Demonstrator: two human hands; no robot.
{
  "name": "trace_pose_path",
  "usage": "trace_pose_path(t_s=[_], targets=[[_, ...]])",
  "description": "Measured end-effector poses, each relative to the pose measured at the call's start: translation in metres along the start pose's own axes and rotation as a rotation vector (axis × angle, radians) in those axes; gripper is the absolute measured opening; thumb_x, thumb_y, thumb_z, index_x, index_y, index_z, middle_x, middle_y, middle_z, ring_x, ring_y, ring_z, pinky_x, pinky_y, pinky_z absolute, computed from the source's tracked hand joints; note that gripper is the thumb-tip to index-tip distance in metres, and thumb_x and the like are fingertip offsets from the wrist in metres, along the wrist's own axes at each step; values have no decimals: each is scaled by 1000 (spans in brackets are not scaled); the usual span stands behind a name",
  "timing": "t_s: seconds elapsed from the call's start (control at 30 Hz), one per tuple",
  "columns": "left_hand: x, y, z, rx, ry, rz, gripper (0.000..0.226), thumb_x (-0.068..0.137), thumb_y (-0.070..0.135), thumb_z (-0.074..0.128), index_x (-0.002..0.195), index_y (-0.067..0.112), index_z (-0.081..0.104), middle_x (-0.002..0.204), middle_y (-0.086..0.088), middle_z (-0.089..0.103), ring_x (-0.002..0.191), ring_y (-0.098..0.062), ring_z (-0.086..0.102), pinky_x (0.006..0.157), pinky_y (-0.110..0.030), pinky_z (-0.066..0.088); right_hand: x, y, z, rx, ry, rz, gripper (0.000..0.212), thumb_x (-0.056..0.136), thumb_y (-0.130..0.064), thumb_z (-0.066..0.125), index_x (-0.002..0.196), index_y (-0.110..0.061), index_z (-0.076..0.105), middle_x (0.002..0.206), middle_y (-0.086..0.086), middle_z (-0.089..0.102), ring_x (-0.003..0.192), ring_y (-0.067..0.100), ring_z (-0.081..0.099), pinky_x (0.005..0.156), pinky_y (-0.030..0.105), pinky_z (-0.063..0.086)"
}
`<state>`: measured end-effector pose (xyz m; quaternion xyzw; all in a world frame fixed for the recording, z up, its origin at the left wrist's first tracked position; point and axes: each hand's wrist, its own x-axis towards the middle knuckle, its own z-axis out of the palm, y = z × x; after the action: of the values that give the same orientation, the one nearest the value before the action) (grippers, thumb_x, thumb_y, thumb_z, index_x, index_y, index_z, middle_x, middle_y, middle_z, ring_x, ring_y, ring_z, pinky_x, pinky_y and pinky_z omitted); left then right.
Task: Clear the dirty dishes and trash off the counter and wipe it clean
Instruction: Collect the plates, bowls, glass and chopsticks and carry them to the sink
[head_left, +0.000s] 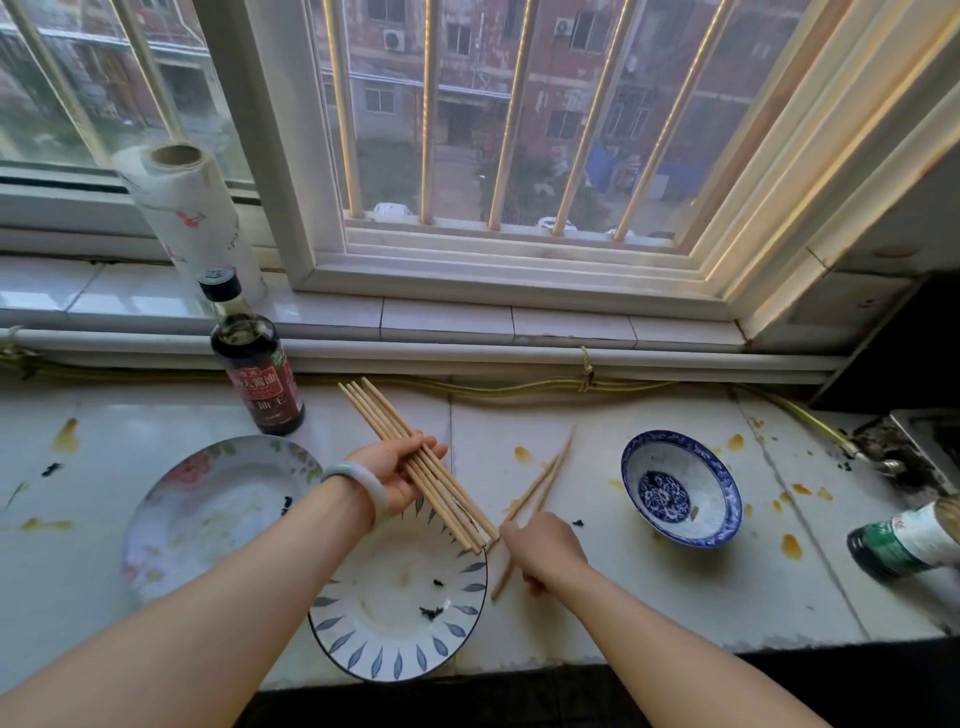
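Above the plate (363, 644) at 6 o'clock, gripping a chopstick bundle (376, 415) in the left hand (395, 475), tips toward 11 o'clock. Just at 3 o'clock of it, holding a loose pair (556, 462) in the curled right hand (545, 551). Seemingly the chopstick-gathering step. Next: slide pair into bundle, then take bowl (680, 488) at 3 o'clock.

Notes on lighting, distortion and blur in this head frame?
Head view: soft daylight through the window, no hard shadows; wide-angle lens bows the counter edge; loose chopsticks in the right hand look slightly motion-blurred, the chopstick bundle in the left hand sharp.
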<state>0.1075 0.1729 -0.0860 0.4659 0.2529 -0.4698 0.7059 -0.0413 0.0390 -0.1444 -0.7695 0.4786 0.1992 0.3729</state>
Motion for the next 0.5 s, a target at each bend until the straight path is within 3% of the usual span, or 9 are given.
trace_pose_path(t_s=[0.17, 0.27, 0.37, 0.5], targets=[[0, -3, -6, -9, 11, 3, 11, 95, 3, 52, 102, -2, 59, 99, -21, 64, 94, -29, 64, 87, -44, 49, 11, -5, 0, 75, 39, 28, 47, 93, -47, 38, 73, -8, 56, 63, 7, 61, 48, 25, 57, 56, 28, 49], [1, -4, -8, -14, 17, 6, 11, 94, 3, 53, 102, -1, 59, 100, -20, 65, 95, -29, 65, 85, -44, 50, 16, -11, 1, -13, 82, 1, 49, 91, -54, 39, 78, -10, 57, 72, 5, 63, 57, 24, 59, 55, 25, 45], [2, -6, -8, -17, 18, 5, 13, 94, 3, 53, 105, -2, 59, 102, -21, 64, 95, -29, 65, 84, -44, 49, 16, -15, -2, -70, 92, -30, 32, 89, -40, 47, 73, -13, 52, 70, 0, 59, 58, 19, 55, 52, 22, 39], [3, -9, -7, -23, 13, 1, 12, 95, 3, 52, 102, -2, 59, 100, -21, 64, 93, -29, 64, 88, -44, 48, 17, -18, 0, 11, 28, 22, 18, 82, -25, 48, 68, -12, 48, 65, 2, 56, 52, 23, 56, 54, 22, 42]])
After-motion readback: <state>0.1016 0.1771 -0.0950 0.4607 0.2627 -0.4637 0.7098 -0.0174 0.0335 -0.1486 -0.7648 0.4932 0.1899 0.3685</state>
